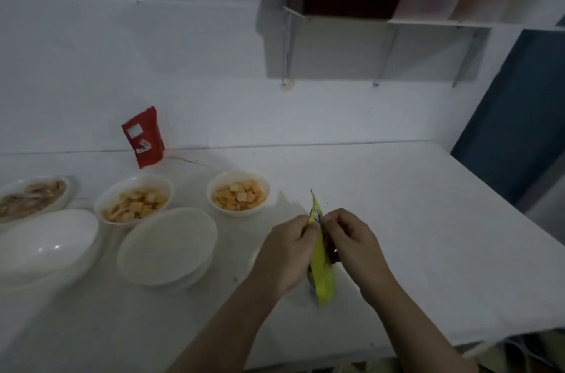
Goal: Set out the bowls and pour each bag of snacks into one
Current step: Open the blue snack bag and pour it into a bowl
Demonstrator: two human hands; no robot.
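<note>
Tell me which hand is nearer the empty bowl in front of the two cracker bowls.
Left. The left hand pinches the yellow snack bag just right of that empty bowl; the right hand grips the bag's far side.

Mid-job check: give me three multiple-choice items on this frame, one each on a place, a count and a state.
1. Where is the red bag?
A. leaning on the back wall
B. inside a bowl
C. in a hand

2. How many bowls hold orange crackers?
A. none
B. two
C. four

3. The yellow bag is:
A. flat on the table
B. held by both hands
C. on the shelf

Key: 1 A, it stands against the wall. 2 B, one and another. 3 B, left hand and right hand pinch its top.
</note>
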